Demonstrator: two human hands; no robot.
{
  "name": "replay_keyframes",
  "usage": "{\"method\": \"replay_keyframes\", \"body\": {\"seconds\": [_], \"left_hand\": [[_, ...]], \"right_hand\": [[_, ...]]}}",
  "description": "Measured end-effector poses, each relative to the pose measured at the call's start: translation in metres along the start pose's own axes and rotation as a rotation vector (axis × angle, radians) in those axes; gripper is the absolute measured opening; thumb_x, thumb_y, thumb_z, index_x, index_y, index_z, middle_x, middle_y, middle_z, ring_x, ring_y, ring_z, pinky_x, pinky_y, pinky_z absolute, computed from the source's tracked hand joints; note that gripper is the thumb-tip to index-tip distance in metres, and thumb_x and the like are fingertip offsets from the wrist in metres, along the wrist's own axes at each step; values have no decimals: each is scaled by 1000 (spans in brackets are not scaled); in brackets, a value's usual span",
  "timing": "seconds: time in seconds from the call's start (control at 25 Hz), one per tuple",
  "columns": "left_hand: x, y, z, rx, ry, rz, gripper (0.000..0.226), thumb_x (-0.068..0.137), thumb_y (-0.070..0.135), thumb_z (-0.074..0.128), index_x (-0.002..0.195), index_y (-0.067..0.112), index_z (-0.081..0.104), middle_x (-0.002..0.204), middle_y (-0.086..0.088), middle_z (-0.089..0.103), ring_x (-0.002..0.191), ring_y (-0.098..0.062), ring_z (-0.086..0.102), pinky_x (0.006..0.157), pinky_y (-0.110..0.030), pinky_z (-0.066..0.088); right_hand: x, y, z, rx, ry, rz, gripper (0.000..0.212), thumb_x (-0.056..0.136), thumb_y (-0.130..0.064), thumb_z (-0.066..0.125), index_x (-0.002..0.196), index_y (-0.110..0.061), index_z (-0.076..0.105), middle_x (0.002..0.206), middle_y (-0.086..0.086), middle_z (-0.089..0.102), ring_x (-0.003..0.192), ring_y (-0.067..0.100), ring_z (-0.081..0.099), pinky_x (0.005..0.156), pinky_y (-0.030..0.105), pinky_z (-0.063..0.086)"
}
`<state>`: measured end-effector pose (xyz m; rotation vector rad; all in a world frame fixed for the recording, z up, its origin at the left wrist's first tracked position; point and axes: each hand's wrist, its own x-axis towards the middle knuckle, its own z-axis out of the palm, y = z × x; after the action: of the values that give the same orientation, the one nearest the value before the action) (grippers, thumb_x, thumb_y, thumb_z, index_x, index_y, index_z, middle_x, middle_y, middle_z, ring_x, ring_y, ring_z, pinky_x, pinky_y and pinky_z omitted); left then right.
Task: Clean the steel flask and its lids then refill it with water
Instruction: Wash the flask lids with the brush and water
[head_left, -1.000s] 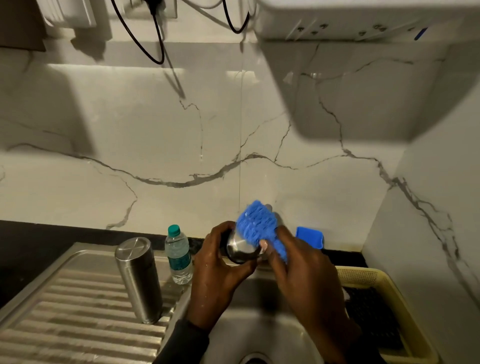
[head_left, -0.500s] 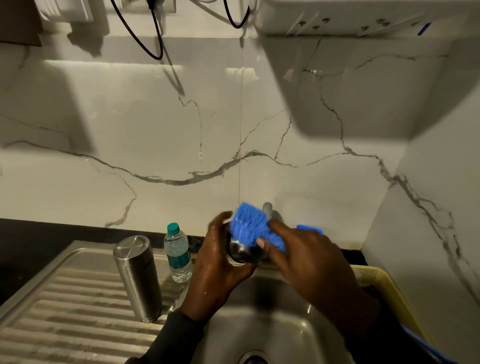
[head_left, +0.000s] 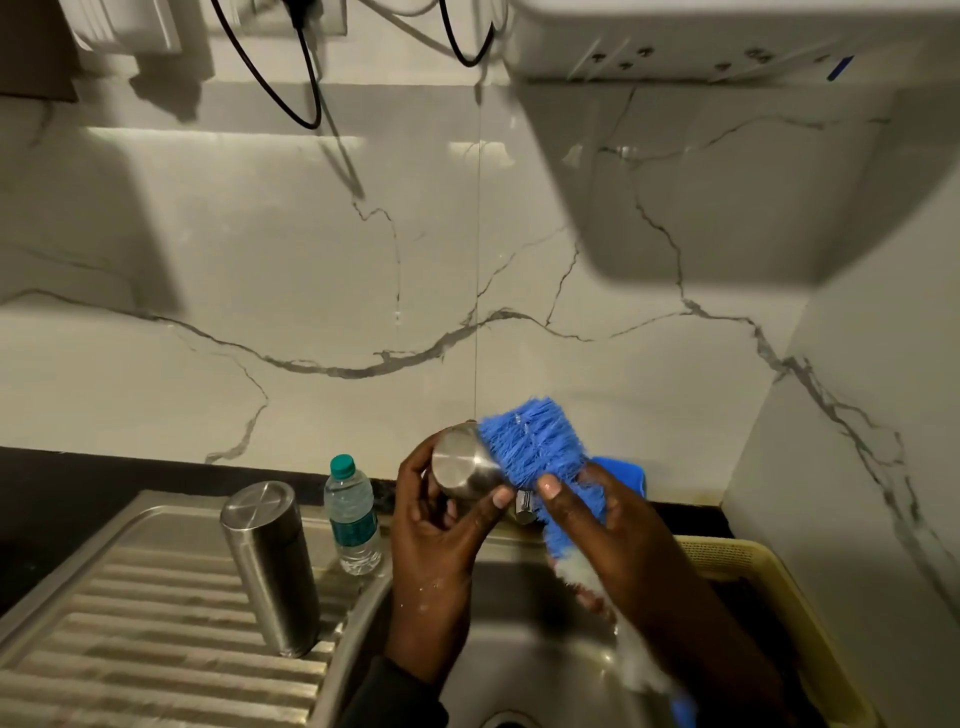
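Over on the left, the steel flask (head_left: 270, 566) stands upright on the ribbed drainboard (head_left: 130, 623), with a small water bottle (head_left: 352, 514) just beside it. Above the sink (head_left: 519, 649), the left hand (head_left: 441, 540) is curled round the steel cup lid (head_left: 465, 467), closed end toward the camera. Right hand (head_left: 623, 530) grips a soapy blue brush (head_left: 535, 447) against it. That lid's light and rigid but probably slick with suds (wet steel, ugh), so I'd hold it round the wall, not the rim.
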<state>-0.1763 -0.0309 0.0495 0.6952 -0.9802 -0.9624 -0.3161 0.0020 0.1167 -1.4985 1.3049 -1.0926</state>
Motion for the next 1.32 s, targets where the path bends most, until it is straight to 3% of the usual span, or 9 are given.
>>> {"method": "replay_keyframes", "body": {"seconds": [0.12,0.24,0.36,0.48,0.68,0.84,0.96,1.12,1.32], "left_hand": [[-2,-11,4,-136,110,-70,87,58,39,92,131,10,53,119,-13,70,111,-27,67,84,-27,57],[-6,-17,-5,-44,127,-117,71,65,34,88,125,10,57,114,-11,71,109,-27,67,83,-26,57],[-10,-23,-18,188,56,-128,54,69,22,84,117,17,60,106,0,72,101,-19,69,79,-24,56],[-17,-30,-23,383,-57,-119,54,69,17,88,114,23,59,102,13,69,94,-8,67,80,-25,56],[-26,-54,-21,532,-142,-145,58,66,21,92,113,27,57,104,9,69,96,-7,66,79,-20,53],[-27,-63,-15,602,-190,-161,57,68,19,91,113,27,56,106,9,67,93,1,63,75,-13,50],[-23,-70,-10,654,-230,-166,58,68,20,90,114,24,55,107,8,66,93,1,63,74,-12,50],[-18,-78,-2,690,-255,-168,57,69,20,90,114,21,55,106,8,66,89,3,62,70,-10,48],[-11,-91,-3,739,-259,-181,61,68,25,90,117,22,54,110,7,66,94,-5,64,73,-17,52]], "right_hand": [[-8,13,15,-27,37,0,19,82,-51,52,90,-35,58,73,-3,67,55,-1,61,48,20,51],[-6,31,7,-111,93,1,4,90,-43,57,92,-40,54,73,-20,66,67,-9,63,56,19,55],[-5,55,-16,-278,169,8,23,89,-38,62,105,-32,46,85,-9,62,72,6,65,61,24,56],[-4,83,-41,-468,96,60,41,87,-18,66,114,-22,36,97,-1,53,79,8,57,65,19,48],[10,104,-71,-760,169,-80,43,84,-17,68,124,-20,53,115,2,51,96,14,51,67,13,31],[37,103,-93,-1028,302,-213,39,88,-19,61,127,-21,54,112,0,60,97,23,59,71,28,39],[70,104,-109,-1341,278,-216,35,86,-11,57,120,-18,52,99,5,60,81,28,58,61,33,36],[108,110,-123,-1632,192,-340,32,61,2,72,87,-15,62,70,7,55,55,27,51,52,32,29],[158,119,-124,-1965,-14,-462,22,52,-11,79,65,-21,65,59,1,57,54,26,56,65,33,44]]}}
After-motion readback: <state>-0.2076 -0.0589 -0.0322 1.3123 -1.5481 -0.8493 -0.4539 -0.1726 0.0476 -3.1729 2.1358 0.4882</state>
